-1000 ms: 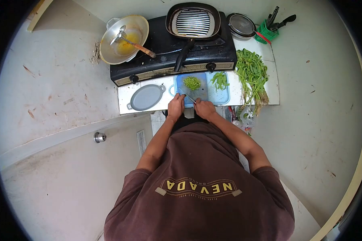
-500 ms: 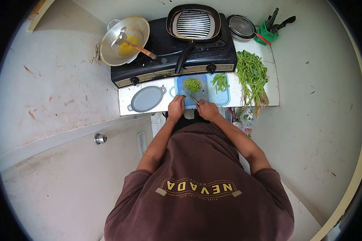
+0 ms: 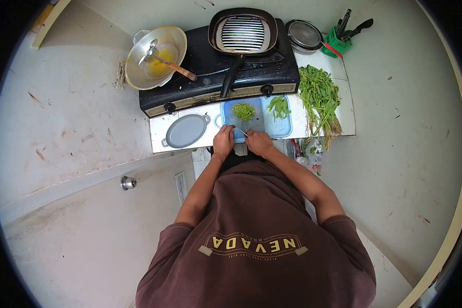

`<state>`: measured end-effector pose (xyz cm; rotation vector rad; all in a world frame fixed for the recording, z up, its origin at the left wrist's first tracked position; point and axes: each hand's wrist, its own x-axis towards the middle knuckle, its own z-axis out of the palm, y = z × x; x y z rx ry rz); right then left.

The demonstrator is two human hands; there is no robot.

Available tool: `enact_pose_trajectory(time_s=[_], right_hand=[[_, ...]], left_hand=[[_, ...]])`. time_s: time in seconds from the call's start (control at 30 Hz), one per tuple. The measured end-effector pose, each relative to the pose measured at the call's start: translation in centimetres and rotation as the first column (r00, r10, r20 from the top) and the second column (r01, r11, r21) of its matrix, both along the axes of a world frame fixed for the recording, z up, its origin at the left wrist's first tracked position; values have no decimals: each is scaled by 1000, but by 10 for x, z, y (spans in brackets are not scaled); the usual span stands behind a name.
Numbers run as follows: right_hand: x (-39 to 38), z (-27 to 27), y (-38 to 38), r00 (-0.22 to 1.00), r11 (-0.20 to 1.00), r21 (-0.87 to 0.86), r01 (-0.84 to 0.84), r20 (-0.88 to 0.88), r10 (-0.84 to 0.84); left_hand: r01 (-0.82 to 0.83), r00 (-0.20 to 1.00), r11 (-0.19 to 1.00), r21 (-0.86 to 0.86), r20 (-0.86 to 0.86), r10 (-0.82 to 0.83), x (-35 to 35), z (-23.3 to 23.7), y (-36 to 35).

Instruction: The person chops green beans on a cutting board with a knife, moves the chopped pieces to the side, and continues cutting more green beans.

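My right hand is closed around a knife over the front edge of a blue cutting board. The thin blade points left, towards the fingertips of my left hand. The left fingers are pressed together at the board's front left part; whatever they pinch is hidden. Just beyond both hands lies a small heap of finely chopped greens. A few loose green leaves rest on the board's right part.
A black gas stove stands behind the board, bearing a grill pan and a wok with a ladle. Left is a grey oval dish. Rooted leafy greens, a strainer and a green knife basket stand right.
My right hand has shifted slightly left, closer to my left hand. The knife's blade has drawn back from the chopped heap to beside the left fingertips. The whole view has tilted a little.
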<state>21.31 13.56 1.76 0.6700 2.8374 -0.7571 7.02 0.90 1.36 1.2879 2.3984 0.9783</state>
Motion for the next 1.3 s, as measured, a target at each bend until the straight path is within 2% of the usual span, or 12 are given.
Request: enact_pose_trajectory(time_s=[0.13, 0.23, 0.83, 1.03, 1.2, 1.3], right_hand=[[16, 2, 1, 999, 1000, 21, -7, 51, 6], [22, 1, 6, 1000, 1000, 16, 16, -27, -15], [-1, 2, -5, 1000, 1000, 11, 5, 23, -5], [21, 3, -1, 1000, 1000, 24, -12, 24, 12], [20, 3, 3, 998, 998, -21, 52, 35, -51], [20, 7, 0, 1000, 1000, -2, 22, 9, -22]], left_hand=[[-40, 998, 999, 25, 39, 39, 1, 2, -1], [-38, 998, 999, 17, 51, 37, -1, 1, 1], [-48, 998, 999, 16, 35, 47, 1, 2, 0], [-60, 996, 998, 28, 61, 58, 0, 2, 0], [-65, 996, 997, 52, 60, 62, 0, 0, -1], [-77, 994, 997, 1, 80, 77, 1, -1, 0]])
